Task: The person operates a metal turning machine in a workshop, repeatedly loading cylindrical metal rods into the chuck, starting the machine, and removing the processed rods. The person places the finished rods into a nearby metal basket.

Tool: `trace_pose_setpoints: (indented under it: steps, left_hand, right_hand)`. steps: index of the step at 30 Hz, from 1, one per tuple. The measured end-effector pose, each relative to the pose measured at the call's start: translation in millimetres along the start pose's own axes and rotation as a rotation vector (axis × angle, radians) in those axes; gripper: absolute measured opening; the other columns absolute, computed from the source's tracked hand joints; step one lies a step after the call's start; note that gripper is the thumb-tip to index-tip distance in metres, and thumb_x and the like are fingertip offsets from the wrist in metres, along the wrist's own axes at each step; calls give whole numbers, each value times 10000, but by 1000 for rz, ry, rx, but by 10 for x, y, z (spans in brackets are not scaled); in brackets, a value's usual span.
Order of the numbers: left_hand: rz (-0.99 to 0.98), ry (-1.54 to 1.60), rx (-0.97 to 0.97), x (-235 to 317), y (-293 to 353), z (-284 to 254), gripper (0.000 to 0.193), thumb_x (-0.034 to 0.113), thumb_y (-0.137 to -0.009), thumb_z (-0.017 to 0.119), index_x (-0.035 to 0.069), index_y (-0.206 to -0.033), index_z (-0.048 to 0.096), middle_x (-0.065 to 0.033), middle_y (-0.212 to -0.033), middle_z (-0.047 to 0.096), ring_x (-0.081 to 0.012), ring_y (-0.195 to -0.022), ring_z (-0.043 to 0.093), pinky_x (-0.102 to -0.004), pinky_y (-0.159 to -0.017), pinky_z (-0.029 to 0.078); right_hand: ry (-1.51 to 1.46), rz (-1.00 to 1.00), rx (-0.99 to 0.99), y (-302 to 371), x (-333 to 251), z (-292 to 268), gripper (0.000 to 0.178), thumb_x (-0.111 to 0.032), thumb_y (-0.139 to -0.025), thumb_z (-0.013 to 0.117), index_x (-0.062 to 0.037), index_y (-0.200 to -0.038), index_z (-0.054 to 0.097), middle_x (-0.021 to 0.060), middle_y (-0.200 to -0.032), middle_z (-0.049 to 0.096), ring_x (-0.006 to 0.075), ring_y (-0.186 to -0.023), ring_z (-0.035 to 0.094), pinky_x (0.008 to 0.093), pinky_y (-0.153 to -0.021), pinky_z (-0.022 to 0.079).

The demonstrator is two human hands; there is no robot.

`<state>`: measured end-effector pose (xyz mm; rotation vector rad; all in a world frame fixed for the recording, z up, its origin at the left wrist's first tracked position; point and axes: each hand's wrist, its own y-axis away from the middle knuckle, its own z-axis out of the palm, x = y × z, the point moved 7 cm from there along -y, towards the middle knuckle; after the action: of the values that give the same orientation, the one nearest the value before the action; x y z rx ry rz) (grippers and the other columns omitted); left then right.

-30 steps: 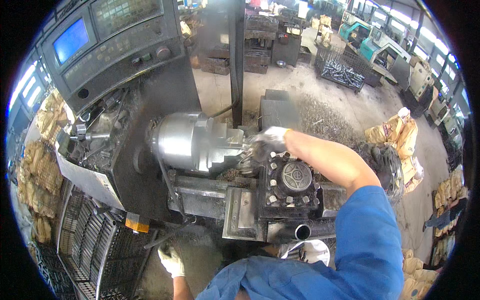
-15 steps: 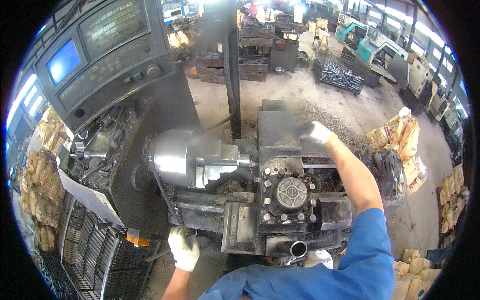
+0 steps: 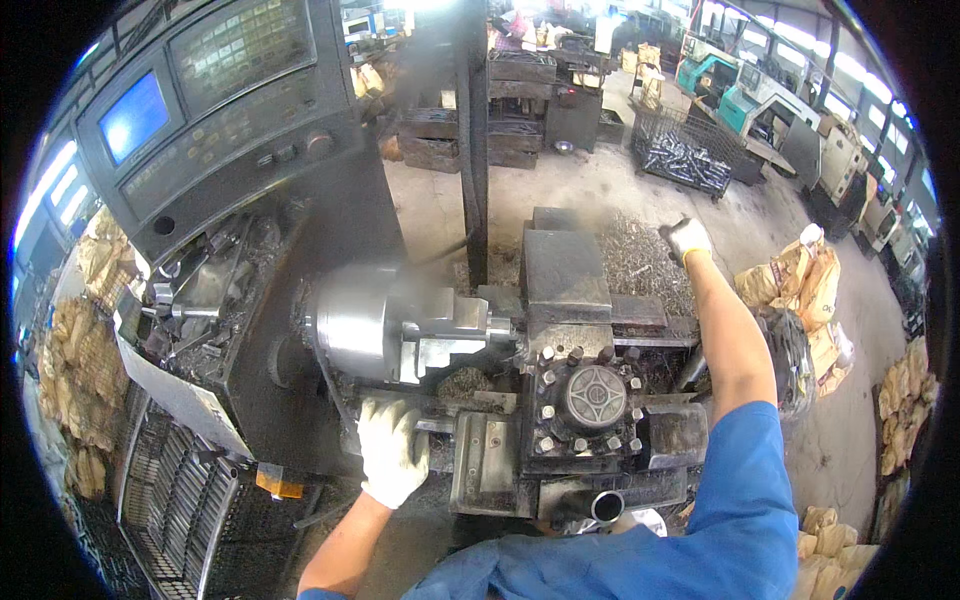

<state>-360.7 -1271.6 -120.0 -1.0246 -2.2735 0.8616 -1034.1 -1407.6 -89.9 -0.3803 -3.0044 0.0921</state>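
My left hand (image 3: 393,452), in a white glove, is at the near edge of the lathe bed, fingers stretched and slightly apart. Just left of it a thin dark rod (image 3: 334,392) slants down beside the machine's headstock. My right arm reaches out over the far side of the lathe. At its end my gloved right hand (image 3: 690,238) is closed, its dark fingers curled above the metal chips; whatever they may hold is hidden. Between my arms are a shiny chuck (image 3: 355,322) and a round-capped tool post (image 3: 591,398) ringed with bolts.
A control panel (image 3: 135,118) with a lit blue screen rises at upper left. Metal chips (image 3: 640,262) cover the floor behind the lathe. A wire bin (image 3: 688,150) of metal parts stands farther back. Brown sacks (image 3: 795,275) are at right. A dark post (image 3: 472,150) stands behind the chuck.
My left hand has moved up and right, from near the rod's lower end to the bed edge. My right hand has swung right, away from the dark block, over the chips.
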Motion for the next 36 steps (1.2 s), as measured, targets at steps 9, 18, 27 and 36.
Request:
trace_pose_setpoints:
  steps: [9,18,27,36]
  left_hand:
    - [174,-30,-82,98,-1154,525,625,152,-726,812,20,-1305,618,-237,-1370,582,-450,-1311,541,-680,-1198,303]
    - [152,-48,-13,-85,-921,340,610,145,-678,808,69,-1269,673,-198,-1271,595,-413,-1228,578,-678,-1146,343]
    - [159,-136,-288,-194,-1209,1444,580,299,-795,816,95,-1318,670,-249,-1469,570,-458,-1431,480,-659,-1236,275]
    - [95,-139,-353,-248,-1118,1565,680,307,-805,817,112,-1420,602,-241,-1567,489,-450,-1504,408,-657,-1270,219]
  right_hand:
    - [-454,-434,-877,762,-3675,361,861,-355,-882,855,-36,-1573,452,191,-1247,737,305,-1131,708,431,-1025,589]
    - [150,-32,438,-131,-1365,-615,254,-286,-817,760,-32,-832,767,238,-912,765,346,-797,779,457,-651,614]
    - [-334,-578,-731,661,-4062,375,490,-403,-817,856,36,-1019,780,155,-991,794,262,-784,720,402,-725,598]
    - [-533,-604,-613,708,-4105,269,354,-236,-755,913,56,-841,732,95,-738,729,170,-678,646,399,-623,538]
